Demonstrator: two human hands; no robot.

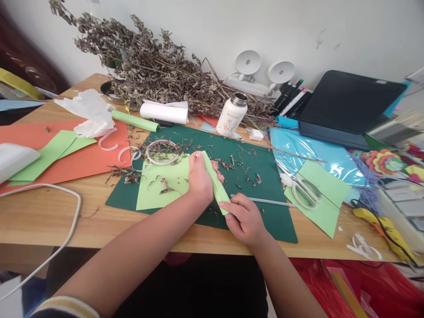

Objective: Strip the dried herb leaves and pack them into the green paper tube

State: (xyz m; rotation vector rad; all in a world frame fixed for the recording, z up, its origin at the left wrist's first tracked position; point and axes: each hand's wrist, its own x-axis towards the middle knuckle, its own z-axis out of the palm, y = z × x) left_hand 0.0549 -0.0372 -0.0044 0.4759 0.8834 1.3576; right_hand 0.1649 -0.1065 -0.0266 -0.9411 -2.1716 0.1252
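Note:
A light green paper roll (214, 182) is held at a slant above the green cutting mat (278, 216). My left hand (201, 177) is closed around its upper part. At the lower end, the fingers of my right hand (244, 219) pinch the roll. Beneath and to the left lies a light green sheet (150, 194) with bits of dried leaf on it. A roll of white tape (163, 152) rests at that sheet's top edge among dry scraps. To the right of my hands, a thin translucent stick (270, 201) lies across the mat.
Dried plants (159, 66) lean along the wall behind a white bottle (232, 114) without a lid. Another green roll (135, 120) lies by a white paper roll (164, 112). Scissors (304, 194) rest on green paper at right. A white cable (77, 207) crosses the table's left side.

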